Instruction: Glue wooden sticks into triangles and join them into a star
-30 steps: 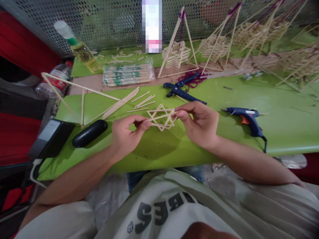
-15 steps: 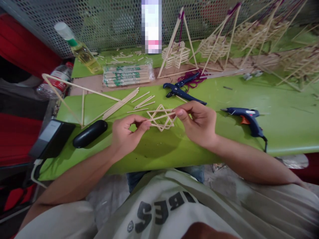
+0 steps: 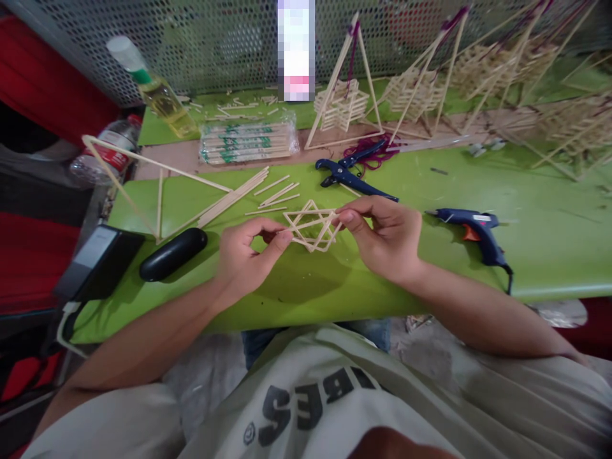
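Note:
Between my two hands is a small star-shaped frame (image 3: 313, 224) made of thin wooden sticks, held above the green table. My left hand (image 3: 253, 255) pinches its left corner between thumb and fingers. At the right corner my right hand (image 3: 382, 234) has thumb and fingertips closed on the frame. Short cut sticks (image 3: 277, 194) lie just beyond the left hand, alongside a bundle of longer sticks (image 3: 236, 196). Blue-handled cutters (image 3: 351, 178) rest behind the right hand, and a blue glue gun (image 3: 471, 223) lies to its right.
A large stick triangle (image 3: 160, 167) and a black case (image 3: 173, 254) are at left. Farther back stand a bottle of yellow liquid (image 3: 165, 105) and a wrapped pack of sticks (image 3: 248, 140). Finished stick lanterns on tripods (image 3: 342, 105) line the back right, near purple cord (image 3: 377, 152).
The view has shifted slightly. The star frame is tilted a little differently, its right side turned, while both hands keep their hold on it.

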{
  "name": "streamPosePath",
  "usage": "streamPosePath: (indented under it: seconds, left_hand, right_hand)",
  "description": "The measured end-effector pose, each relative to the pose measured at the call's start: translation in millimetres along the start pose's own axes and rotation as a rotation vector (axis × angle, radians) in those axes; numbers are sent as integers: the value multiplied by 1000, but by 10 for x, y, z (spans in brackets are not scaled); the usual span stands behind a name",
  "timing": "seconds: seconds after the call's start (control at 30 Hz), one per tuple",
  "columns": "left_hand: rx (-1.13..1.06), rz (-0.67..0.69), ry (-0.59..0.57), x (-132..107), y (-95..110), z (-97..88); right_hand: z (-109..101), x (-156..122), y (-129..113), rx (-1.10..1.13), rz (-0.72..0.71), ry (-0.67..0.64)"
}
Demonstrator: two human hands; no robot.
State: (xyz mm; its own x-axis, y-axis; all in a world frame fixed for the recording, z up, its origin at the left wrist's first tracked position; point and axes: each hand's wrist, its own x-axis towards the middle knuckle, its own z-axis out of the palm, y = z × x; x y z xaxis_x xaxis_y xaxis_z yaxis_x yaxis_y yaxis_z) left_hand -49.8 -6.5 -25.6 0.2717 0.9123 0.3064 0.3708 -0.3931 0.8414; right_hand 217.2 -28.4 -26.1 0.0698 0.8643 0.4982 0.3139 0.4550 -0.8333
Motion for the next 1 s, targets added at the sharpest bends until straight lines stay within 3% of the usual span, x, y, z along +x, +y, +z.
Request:
streamPosePath:
  seconds: [0.27, 0.67, 0.8, 1.0]
  left_hand:
    - [7, 18, -43, 11, -10, 3]
    - [-182, -96, 18, 44, -66, 0]
    - [-235, -179, 30, 99, -68, -13]
    - [176, -17, -111, 116, -69, -34]
  right_hand:
    - [22, 8, 49, 67, 75, 30]
    - [50, 62, 139, 172, 361, -227]
    - [54, -1, 120, 150, 326, -150]
    - [-14, 29, 172, 9, 217, -148]
